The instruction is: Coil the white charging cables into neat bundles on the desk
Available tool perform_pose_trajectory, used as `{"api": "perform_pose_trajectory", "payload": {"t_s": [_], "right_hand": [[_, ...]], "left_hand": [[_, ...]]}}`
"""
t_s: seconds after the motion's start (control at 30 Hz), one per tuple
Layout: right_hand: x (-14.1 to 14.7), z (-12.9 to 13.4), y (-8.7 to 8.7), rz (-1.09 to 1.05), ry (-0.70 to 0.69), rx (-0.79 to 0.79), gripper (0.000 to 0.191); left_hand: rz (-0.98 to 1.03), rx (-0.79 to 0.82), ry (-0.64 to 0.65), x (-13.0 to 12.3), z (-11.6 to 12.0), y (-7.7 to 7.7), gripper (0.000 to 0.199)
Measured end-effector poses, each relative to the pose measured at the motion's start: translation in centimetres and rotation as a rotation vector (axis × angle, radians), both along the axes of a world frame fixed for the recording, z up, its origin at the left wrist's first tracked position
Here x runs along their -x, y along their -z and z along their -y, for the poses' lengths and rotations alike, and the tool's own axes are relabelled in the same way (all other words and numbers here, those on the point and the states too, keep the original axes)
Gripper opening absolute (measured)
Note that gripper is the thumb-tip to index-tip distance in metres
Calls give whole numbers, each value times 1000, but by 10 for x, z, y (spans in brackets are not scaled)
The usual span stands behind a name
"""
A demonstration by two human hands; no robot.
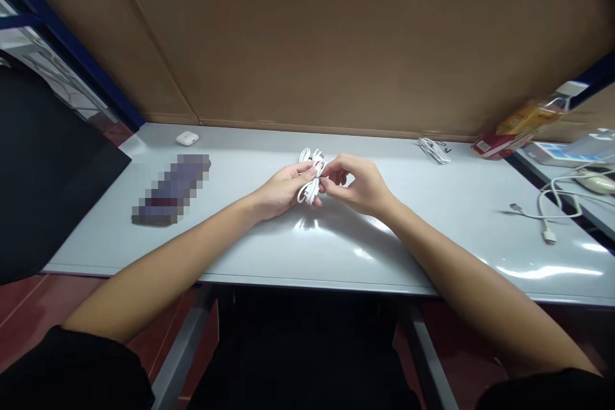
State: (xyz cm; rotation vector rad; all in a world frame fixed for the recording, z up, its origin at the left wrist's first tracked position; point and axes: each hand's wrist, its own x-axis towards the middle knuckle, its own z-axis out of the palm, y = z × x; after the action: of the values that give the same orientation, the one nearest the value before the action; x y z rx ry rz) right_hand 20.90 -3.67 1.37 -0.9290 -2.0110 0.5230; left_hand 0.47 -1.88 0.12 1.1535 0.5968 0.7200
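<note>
A coiled white cable [309, 191] is bunched in loops above the middle of the table, its loops showing on both sides of my fingers. My left hand [283, 191] is closed on the bundle, thumb on top. A thin dark twist tie [318, 177] crosses the middle of the cable. My right hand [358, 182] pinches at the tie from the right side, thumb and forefinger together; the curled fingers partly hide what lies between them.
On the glossy table [269, 262] lie a white earbud case [187, 138], a blurred-out dark flat object [170, 192], another tied white cable [434, 150] and loose cable ends [548, 234]. A bottle [523, 125] leans at the right. A brown panel [336, 38] bounds the back.
</note>
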Motion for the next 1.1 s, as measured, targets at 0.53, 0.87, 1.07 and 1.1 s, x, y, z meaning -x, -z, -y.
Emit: {"api": "perform_pose_trajectory", "payload": {"t_s": [0.53, 0.87, 1.07, 1.1], "right_hand": [[7, 7, -5, -99, 55, 273, 14], [4, 8, -7, -119, 1, 290, 13], [-1, 9, -15, -58, 2, 169, 5], [-3, 8, -16, -42, 7, 147, 7]], "left_hand": [[18, -31, 4, -2, -2, 7, 37], [43, 82, 100, -3, 3, 3, 28], [-26, -104, -75, 0, 0, 3, 49], [-57, -137, -109, 1, 0, 3, 54]]}}
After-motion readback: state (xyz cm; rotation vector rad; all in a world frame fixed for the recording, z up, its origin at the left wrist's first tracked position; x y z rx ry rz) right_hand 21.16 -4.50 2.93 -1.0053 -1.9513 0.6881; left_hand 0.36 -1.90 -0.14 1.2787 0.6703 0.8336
